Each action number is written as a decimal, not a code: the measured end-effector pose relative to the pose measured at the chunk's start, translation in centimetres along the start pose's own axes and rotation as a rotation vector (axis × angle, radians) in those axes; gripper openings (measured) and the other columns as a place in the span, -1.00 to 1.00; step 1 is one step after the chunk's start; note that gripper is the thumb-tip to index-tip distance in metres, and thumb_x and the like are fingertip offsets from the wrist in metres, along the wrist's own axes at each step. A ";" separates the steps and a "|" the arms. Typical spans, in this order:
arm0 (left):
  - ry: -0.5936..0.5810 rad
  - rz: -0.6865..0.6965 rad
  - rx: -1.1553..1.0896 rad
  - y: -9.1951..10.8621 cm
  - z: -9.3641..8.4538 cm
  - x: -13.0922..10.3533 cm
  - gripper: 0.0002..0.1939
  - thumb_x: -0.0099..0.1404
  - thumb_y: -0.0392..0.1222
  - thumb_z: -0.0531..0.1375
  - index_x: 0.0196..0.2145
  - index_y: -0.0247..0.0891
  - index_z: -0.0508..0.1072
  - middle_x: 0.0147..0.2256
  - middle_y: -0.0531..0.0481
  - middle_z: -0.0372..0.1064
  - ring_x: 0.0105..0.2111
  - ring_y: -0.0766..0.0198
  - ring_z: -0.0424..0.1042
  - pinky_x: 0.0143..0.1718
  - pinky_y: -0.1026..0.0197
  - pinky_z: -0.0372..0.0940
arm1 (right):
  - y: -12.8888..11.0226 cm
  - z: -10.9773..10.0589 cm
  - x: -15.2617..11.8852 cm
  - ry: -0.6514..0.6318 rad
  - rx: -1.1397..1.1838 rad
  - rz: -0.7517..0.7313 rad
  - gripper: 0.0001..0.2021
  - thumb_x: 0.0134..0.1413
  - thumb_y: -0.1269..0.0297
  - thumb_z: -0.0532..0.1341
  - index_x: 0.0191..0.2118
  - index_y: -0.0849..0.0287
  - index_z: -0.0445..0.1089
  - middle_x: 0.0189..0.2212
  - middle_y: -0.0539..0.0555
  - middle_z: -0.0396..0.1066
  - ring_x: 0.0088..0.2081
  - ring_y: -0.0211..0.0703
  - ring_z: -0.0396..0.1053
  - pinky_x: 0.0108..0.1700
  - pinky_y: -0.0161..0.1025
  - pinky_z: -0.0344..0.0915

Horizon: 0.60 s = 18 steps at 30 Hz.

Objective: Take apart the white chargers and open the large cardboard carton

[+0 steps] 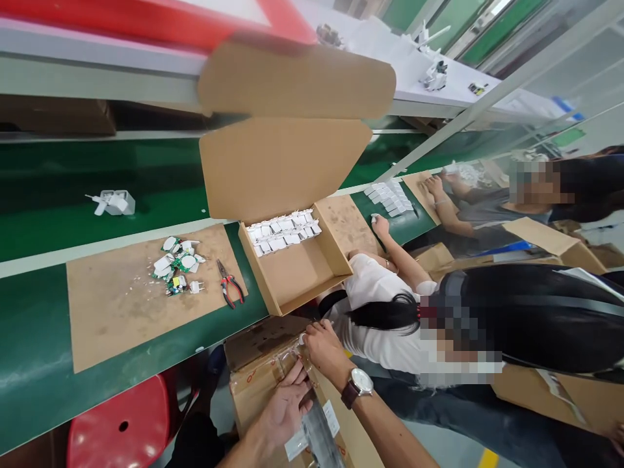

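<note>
Below the bench stands a taped brown carton (260, 383) with clear tape and white labels. My left hand (285, 406) is over the carton's top, its fingers stretched loosely toward the far end, with nothing visible in them. Just beyond it, my right hand (322, 348), with a watch on the wrist, has its fingers curled together at the carton's far edge. A small whitish bit shows at its fingertips, too small to name. On the bench above, an open cardboard box (297, 276) contains rows of white plastic parts (283, 232) along its back side.
Pliers (228, 284) and a pile of circuit boards with white pieces (178, 263) lie on a cardboard sheet (112, 312). A red stool (119, 422) stands below left. A co-worker in a white shirt (375, 312) sits close on the right; another person works farther back.
</note>
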<state>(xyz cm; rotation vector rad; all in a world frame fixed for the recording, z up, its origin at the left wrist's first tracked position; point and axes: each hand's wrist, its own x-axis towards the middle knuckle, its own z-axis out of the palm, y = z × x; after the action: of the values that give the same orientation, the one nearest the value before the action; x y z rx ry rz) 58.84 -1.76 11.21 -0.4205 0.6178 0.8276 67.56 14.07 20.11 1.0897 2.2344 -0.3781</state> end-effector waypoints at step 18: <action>-0.058 0.042 -0.165 -0.7 0.0 1.0 -0.27 -0.02 -0.52 0.28 0.10 -0.05 0.60 0.42 0.00 0.13 0.10 0.17 0.39 0.06 0.16 0.28 | -1.0 -0.8 2.8 -0.099 -0.189 -0.269 -0.82 0.40 0.20 0.31 -0.24 0.19 0.52 -0.17 0.05 0.57 0.00 -0.03 0.50 0.20 0.09 0.37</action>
<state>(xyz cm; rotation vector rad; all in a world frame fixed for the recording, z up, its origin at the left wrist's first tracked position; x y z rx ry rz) 59.85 -1.66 10.62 -0.5330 0.5072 0.9311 65.17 15.52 18.92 0.6613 2.2792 -0.3156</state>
